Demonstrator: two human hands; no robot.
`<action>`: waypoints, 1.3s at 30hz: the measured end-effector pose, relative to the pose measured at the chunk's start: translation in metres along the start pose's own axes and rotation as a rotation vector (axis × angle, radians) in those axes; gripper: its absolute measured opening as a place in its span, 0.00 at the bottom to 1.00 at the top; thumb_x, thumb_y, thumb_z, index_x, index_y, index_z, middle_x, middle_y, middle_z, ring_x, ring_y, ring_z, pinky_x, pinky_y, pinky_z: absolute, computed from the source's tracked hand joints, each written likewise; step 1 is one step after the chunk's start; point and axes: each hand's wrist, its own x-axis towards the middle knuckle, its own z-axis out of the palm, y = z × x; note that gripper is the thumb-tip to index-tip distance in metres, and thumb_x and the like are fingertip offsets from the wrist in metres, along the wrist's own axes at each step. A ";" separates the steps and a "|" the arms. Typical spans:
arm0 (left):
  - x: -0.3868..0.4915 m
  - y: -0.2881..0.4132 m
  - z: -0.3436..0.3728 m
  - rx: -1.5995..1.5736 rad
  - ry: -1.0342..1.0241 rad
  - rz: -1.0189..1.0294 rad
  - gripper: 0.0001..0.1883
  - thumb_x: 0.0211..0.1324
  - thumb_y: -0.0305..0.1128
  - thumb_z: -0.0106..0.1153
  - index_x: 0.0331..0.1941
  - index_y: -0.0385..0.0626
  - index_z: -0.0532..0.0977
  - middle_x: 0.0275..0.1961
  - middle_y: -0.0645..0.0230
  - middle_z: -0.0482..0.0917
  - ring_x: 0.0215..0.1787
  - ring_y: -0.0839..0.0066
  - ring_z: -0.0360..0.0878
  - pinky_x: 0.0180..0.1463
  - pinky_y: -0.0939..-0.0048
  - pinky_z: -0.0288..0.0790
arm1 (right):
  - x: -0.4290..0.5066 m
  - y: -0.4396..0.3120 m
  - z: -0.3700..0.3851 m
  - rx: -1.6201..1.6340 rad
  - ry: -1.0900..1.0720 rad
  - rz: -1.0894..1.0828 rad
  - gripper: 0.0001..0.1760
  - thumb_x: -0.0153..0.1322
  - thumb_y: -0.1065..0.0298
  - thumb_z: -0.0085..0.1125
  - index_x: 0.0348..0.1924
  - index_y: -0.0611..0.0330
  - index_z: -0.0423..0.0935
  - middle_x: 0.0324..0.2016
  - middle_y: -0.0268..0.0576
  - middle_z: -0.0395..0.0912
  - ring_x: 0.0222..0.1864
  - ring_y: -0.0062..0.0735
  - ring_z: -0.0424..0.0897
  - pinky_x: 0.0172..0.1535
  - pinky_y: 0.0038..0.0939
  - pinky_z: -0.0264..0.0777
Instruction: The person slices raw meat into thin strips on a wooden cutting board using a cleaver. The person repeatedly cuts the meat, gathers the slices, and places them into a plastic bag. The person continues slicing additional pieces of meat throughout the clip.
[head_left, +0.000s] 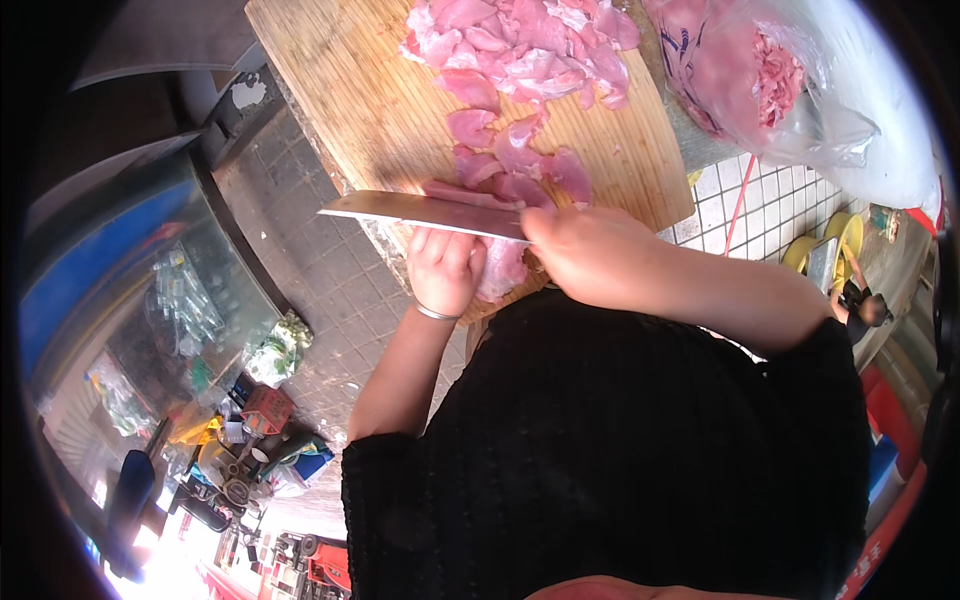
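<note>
My right hand (592, 251) is closed around the handle of a wide-bladed kitchen knife (435, 212), whose blade points left across the near part of a wooden cutting board (337, 90). Just below the blade, my left hand (446, 266), a bracelet at its wrist, rests with curled fingers against a piece of raw pink meat (501, 270). Thin meat slices (517, 150) lie on the board beyond the knife, leading up to a larger pile of sliced meat (532, 45) at the far side. The blade hides part of the piece and my left fingertips.
Clear plastic bags with raw meat strips (780, 75) lie right of the board. A glass-sided case (217, 247) stands at left, with bagged vegetables (277, 349) near it. Another person (862, 304) is at far right by a yellow container (846, 229).
</note>
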 end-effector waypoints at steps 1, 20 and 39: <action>-0.003 -0.003 0.002 -0.007 0.006 0.008 0.13 0.39 0.21 0.61 0.35 0.42 0.79 0.36 0.59 0.79 0.41 0.56 0.78 0.47 0.60 0.72 | -0.012 0.002 -0.001 -0.001 -0.042 0.081 0.09 0.72 0.66 0.48 0.37 0.64 0.64 0.25 0.54 0.77 0.28 0.59 0.79 0.32 0.51 0.72; -0.011 -0.011 -0.007 -0.042 0.025 0.038 0.12 0.38 0.19 0.59 0.32 0.42 0.77 0.38 0.60 0.78 0.40 0.58 0.78 0.45 0.60 0.75 | -0.055 0.025 0.030 0.038 -0.037 0.265 0.11 0.73 0.64 0.50 0.38 0.63 0.64 0.27 0.56 0.77 0.32 0.60 0.78 0.35 0.52 0.71; -0.019 0.002 0.010 0.014 0.073 0.039 0.17 0.44 0.37 0.67 0.38 0.42 0.78 0.41 0.58 0.79 0.44 0.56 0.76 0.52 0.55 0.68 | -0.053 -0.003 -0.003 -0.094 -0.021 0.068 0.09 0.68 0.71 0.48 0.38 0.66 0.64 0.23 0.53 0.77 0.28 0.52 0.80 0.29 0.46 0.74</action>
